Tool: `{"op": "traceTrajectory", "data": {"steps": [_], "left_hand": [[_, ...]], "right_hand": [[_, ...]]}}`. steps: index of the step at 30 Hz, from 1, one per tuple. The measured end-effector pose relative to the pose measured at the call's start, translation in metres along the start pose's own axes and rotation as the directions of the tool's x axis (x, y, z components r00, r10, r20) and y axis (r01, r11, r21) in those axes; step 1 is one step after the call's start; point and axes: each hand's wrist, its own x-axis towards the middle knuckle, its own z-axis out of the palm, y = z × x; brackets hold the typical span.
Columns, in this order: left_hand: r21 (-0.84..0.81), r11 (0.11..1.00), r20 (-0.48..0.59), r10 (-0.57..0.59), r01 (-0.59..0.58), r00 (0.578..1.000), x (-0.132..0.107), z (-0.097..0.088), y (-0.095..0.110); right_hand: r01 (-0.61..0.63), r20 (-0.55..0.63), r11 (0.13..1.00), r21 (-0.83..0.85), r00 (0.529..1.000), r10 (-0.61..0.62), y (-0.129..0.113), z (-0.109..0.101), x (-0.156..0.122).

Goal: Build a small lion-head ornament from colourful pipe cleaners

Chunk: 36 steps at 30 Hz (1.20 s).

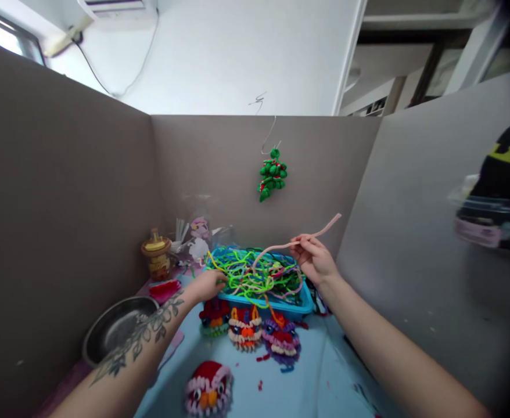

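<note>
Before you, the light blue table [302, 386] carried a bright blue basket [308, 299] toward the back. Three colourful fuzzy heads [245, 329] sat in front of it, a fourth head [209, 390] nearer you. A metal bowl [90, 332] stood left; small scraps [260, 385] lay scattered.

The strip [281, 246] is pale pink, the basket [306, 305] bright blue, its strands [247, 280] mostly lime green, the ornament [273, 170] green flecked with red.

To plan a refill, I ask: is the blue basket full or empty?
Full-looking: the blue basket holds tangled strands heaped to its rim, hiding the bottom.
</note>
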Motion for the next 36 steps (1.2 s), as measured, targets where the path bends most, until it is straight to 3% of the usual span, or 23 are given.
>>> {"op": "traceTrajectory", "data": {"steps": [3,4,6,7,9,12,18,22,24,27,29,31,33,36], "left_hand": [[-0.124,0.989,-0.186,-0.102,0.079,0.977,-0.029,-0.013,0.019],[-0.183,0.977,-0.295,-0.161,0.109,0.942,-0.038,-0.016,0.031],[-0.268,0.961,-0.449,-0.183,0.063,0.875,-0.055,-0.021,0.061],[-0.277,0.960,-0.468,-0.157,0.024,0.870,-0.062,-0.023,0.078],[-0.260,0.965,-0.430,-0.092,-0.025,0.898,-0.076,-0.026,0.108],[-0.194,0.981,-0.309,-0.041,-0.021,0.950,-0.094,-0.027,0.134],[0.040,0.989,-0.301,-0.125,0.144,0.945,-0.142,-0.020,0.129],[0.097,0.971,-0.275,-0.185,0.219,0.944,-0.187,-0.015,0.126],[0.101,0.964,-0.265,-0.212,0.246,0.941,-0.211,-0.013,0.125],[0.153,0.936,-0.265,-0.270,0.317,0.926,-0.239,-0.006,0.123],[0.216,0.901,-0.333,-0.294,0.376,0.896,-0.249,0.005,0.128],[0.220,0.920,-0.361,-0.233,0.325,0.903,-0.251,0.022,0.137],[0.173,0.969,-0.301,-0.120,0.178,0.946,-0.246,0.045,0.147],[0.032,0.993,-0.272,-0.098,0.110,0.957,-0.237,0.079,0.154]], "right_hand": [[-0.041,0.001,0.999,0.017,0.999,0.041,0.009,0.007,-0.014],[-0.065,0.014,0.998,0.022,0.998,0.065,0.013,0.012,-0.022],[-0.131,0.072,0.991,0.019,0.989,0.129,0.021,0.024,-0.043],[-0.172,0.110,0.985,0.015,0.979,0.169,0.025,0.032,-0.055],[-0.251,0.169,0.968,0.021,0.955,0.244,0.032,0.046,-0.078],[-0.297,0.183,0.954,0.032,0.941,0.286,0.039,0.056,-0.103],[-0.288,0.039,0.957,0.026,0.957,0.287,0.026,0.036,-0.126],[-0.321,0.003,0.946,0.035,0.947,0.321,0.019,0.032,-0.160],[-0.328,0.012,0.943,-0.053,0.944,0.330,0.022,0.037,-0.183],[-0.266,0.089,0.909,-0.320,0.947,0.308,0.038,0.048,-0.214],[-0.234,0.132,0.857,-0.460,0.936,0.326,0.054,0.056,-0.231],[-0.232,0.175,0.836,-0.497,0.917,0.359,0.070,0.063,-0.244],[-0.237,0.239,0.843,-0.483,0.890,0.388,0.083,0.068,-0.256],[-0.218,0.310,0.858,-0.466,0.867,0.389,0.091,0.070,-0.266]]}}
